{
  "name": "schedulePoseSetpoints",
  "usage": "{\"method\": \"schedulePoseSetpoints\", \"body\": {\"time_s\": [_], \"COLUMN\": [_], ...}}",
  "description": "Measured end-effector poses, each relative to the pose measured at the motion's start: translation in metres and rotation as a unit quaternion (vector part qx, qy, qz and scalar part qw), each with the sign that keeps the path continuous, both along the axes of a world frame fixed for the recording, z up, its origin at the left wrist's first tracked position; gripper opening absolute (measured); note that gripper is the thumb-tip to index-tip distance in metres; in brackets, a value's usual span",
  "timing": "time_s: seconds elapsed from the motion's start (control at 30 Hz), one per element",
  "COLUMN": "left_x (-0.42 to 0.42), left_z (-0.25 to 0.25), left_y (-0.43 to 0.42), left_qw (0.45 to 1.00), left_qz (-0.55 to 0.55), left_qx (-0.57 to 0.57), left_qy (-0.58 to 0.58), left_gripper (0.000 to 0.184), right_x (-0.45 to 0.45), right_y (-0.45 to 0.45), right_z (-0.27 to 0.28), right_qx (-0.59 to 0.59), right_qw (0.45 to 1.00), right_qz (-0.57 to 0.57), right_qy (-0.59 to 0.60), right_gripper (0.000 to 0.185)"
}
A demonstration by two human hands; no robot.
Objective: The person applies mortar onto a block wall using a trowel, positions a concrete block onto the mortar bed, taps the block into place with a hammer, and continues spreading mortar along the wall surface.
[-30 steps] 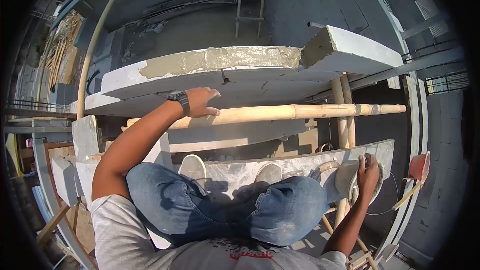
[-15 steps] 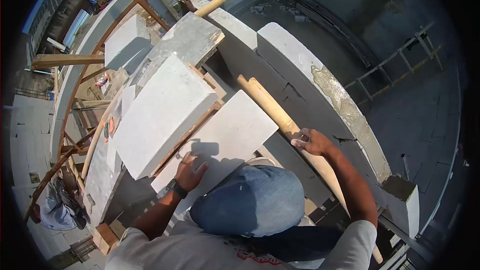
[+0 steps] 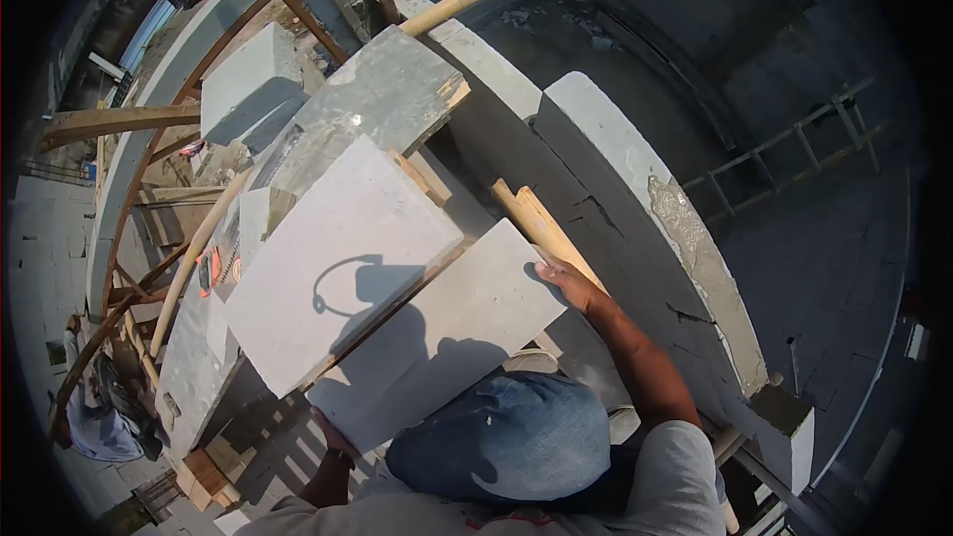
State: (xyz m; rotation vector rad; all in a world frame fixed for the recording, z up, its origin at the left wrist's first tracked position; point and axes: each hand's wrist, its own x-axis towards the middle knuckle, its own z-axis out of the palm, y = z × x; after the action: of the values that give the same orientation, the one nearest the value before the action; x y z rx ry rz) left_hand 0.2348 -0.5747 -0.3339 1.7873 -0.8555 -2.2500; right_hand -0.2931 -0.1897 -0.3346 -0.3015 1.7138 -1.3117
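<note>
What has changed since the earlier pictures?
The right hand let go of the bucket, then left the bamboo pole to grasp the right end of the nearer white block. The left hand moved from that block's top to its left end. The mortar on the wall looks unchanged.

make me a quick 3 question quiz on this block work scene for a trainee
1. True or false: the left hand and right hand are at opposite ends of one pale block.
2. Where does the long strip of mortar lie?
a) on the ladder
b) on top of the wall
c) on the jeans
3. Fill in: the ___ hand is nearer the wall.

Key: 1 true; 2 b; 3 right
</note>
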Motion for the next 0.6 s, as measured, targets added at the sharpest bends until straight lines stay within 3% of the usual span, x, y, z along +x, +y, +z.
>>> {"method": "schedulePoseSetpoints", "body": {"time_s": [0.07,0.13,0.23,0.27,0.3,0.37,0.4,0.53,0.57,0.6], "left_x": [0.012,0.017,0.019,0.010,-0.007,-0.018,-0.022,-0.019,-0.018,-0.015], "left_z": [-0.009,-0.009,0.005,0.023,0.061,0.131,0.141,0.121,0.125,0.129], "left_y": [0.001,-0.001,-0.014,-0.012,-0.005,-0.005,-0.004,-0.020,-0.025,-0.035], "left_qw": [0.999,0.999,0.996,0.994,0.988,0.976,0.965,0.955,0.952,0.950], "left_qz": [-0.004,-0.008,-0.073,-0.102,-0.151,-0.163,-0.171,-0.231,-0.251,-0.245], "left_qx": [-0.032,-0.028,-0.014,-0.008,0.003,0.124,0.183,0.091,0.053,0.074], "left_qy": [0.027,-0.040,-0.049,-0.036,-0.038,-0.072,-0.077,-0.165,-0.166,-0.177], "left_gripper": [0.111,0.110,0.111,0.111,0.111,0.108,0.106,0.096,0.094,0.088], "right_x": [0.003,0.001,0.006,0.003,-0.002,0.000,-0.006,-0.001,-0.004,0.001], "right_y": [0.001,-0.002,-0.006,-0.008,-0.009,0.000,0.005,0.002,0.001,-0.004], "right_z": [-0.006,-0.008,0.005,0.020,0.058,0.105,0.115,0.134,0.133,0.137], "right_qx": [0.000,0.019,0.069,0.090,0.089,0.110,0.121,0.191,0.236,0.197], "right_qw": [0.999,0.997,0.997,0.996,0.992,0.982,0.977,0.971,0.959,0.973], "right_qz": [0.007,0.012,0.010,0.010,0.052,0.100,0.121,0.133,0.152,0.110], "right_qy": [-0.049,-0.080,-0.032,0.000,-0.067,-0.117,-0.131,0.052,0.043,0.045], "right_gripper": [0.097,0.096,0.094,0.093,0.096,0.098,0.100,0.117,0.124,0.125]}}
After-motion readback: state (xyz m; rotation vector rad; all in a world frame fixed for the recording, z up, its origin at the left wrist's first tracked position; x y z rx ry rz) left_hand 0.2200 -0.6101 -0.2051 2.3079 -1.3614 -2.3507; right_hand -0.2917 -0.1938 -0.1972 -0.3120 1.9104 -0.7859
